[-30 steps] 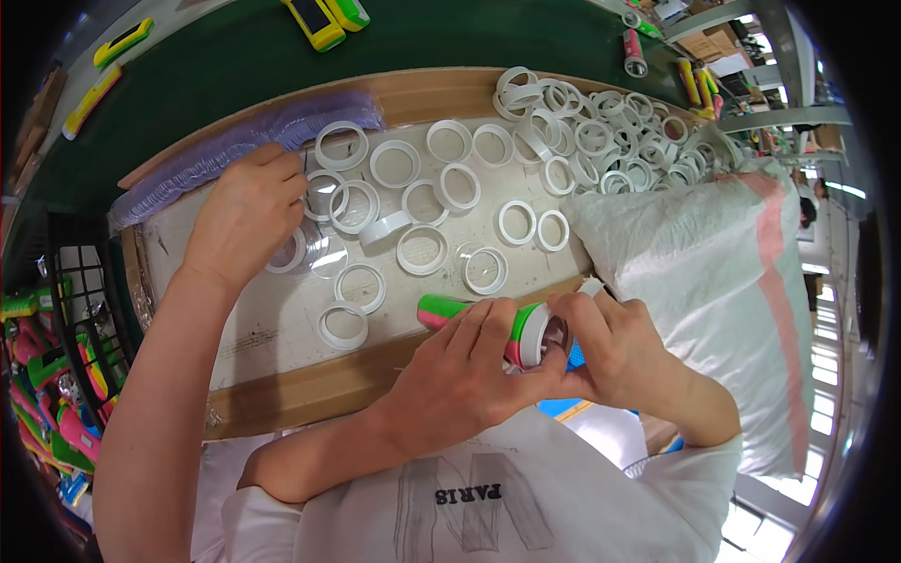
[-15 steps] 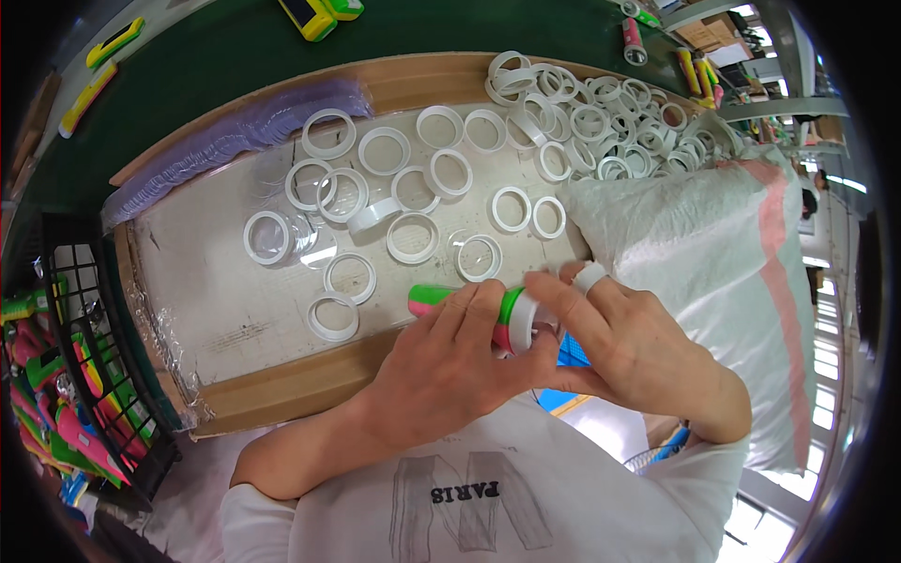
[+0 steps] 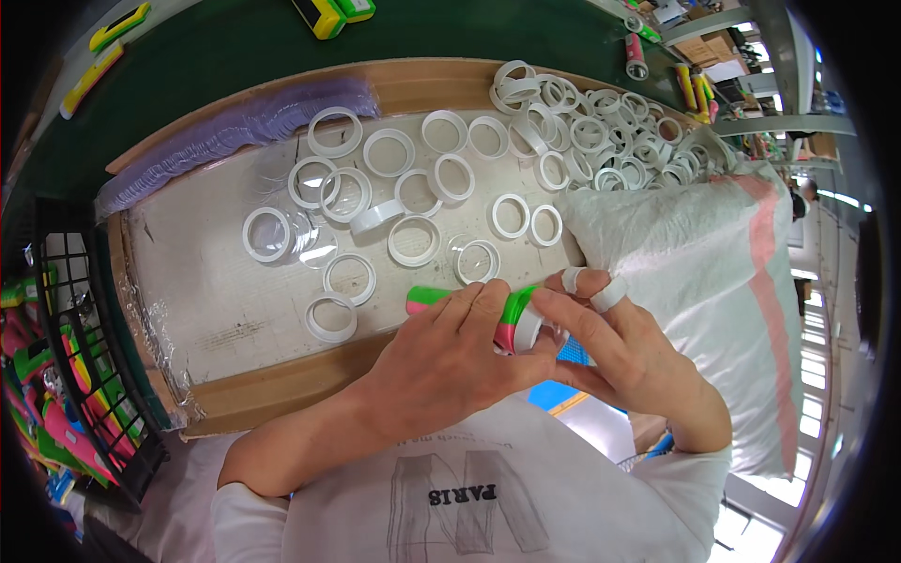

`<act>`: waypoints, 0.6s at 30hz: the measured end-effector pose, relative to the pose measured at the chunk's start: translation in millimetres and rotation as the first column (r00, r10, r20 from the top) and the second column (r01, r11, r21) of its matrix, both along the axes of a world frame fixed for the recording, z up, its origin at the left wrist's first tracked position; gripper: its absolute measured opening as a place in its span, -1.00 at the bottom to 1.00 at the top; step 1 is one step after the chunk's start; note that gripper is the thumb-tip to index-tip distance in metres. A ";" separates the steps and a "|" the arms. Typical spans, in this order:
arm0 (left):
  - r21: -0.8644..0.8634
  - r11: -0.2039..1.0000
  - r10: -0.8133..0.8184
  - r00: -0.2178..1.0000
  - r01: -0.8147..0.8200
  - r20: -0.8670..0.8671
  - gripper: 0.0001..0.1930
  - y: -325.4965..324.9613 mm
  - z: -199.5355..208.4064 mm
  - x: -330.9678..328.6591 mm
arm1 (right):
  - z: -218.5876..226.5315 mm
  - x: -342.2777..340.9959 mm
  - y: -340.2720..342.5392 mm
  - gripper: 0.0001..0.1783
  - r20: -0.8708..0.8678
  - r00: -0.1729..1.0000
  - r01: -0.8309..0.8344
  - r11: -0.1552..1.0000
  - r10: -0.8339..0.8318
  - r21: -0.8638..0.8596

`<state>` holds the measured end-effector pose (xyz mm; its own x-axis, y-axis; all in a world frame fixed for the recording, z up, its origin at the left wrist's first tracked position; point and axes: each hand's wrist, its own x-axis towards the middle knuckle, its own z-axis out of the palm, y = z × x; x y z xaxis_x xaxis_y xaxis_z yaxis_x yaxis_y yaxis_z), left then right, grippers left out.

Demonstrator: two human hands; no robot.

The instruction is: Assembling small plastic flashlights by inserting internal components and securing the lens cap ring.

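Observation:
My left hand (image 3: 450,342) is wrapped round a pink and green flashlight (image 3: 514,308), its head turned toward my right hand. A white ring (image 3: 528,330) sits at the open end of that head. My right hand (image 3: 615,347) is curled at this end, thumb and index finger pinching what looks like a clear lens disc (image 3: 561,336) against the ring; its far side is hidden by the fingers. White bands (image 3: 610,294) wrap two fingertips of my right hand. Just beyond my hands, a loose white ring (image 3: 477,262) lies on the cardboard tray (image 3: 225,310).
More white rings (image 3: 413,240) spread over the tray, with a heap (image 3: 601,131) at its far right. Purple-tinted clear discs (image 3: 235,131) line the far left edge. A black basket (image 3: 89,347) of colourful flashlights stands left; a white woven sack (image 3: 685,253) bulges at right.
My right hand's fingers have shifted slightly at the flashlight's head, and a second white finger band now shows. A clear disc edge is easier to see. My left hand keeps its hold.

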<state>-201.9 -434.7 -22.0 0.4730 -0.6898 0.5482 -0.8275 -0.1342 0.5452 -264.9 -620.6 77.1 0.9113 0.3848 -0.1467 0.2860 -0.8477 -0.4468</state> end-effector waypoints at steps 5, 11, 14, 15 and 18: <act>0.007 0.999 -0.044 0.999 0.044 -0.010 -0.75 3.3 -0.1 -0.5 | 0.5 3.7 6.7 -0.33 0.167 0.982 -0.058 0.988 0.082 -0.143; 0.051 0.994 -0.092 0.993 0.096 -0.079 -0.72 8.4 4.3 0.2 | -2.8 -8.5 9.0 -0.24 0.100 0.989 -0.065 0.921 0.112 -0.385; 0.015 0.995 -0.094 0.995 0.095 -0.043 -0.70 7.9 0.7 1.8 | 7.4 -3.3 12.8 -0.36 -0.002 0.999 -0.038 0.946 0.039 -0.321; 0.014 0.995 -0.096 0.995 0.096 -0.042 -0.70 9.4 0.5 0.9 | 6.8 0.9 13.2 -0.36 -0.001 0.999 -0.036 0.946 0.038 -0.322; 0.046 0.988 -0.137 0.977 0.146 -0.162 -0.69 15.5 0.8 -0.4 | 4.0 6.8 10.7 -0.41 0.088 0.972 -0.202 0.969 0.216 -0.144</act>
<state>-202.3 -419.2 -21.2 0.4458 -0.7841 0.4319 -0.7445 -0.0568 0.6653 -258.1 -609.9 81.1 0.8257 0.5514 -0.1193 0.5012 -0.8140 -0.2934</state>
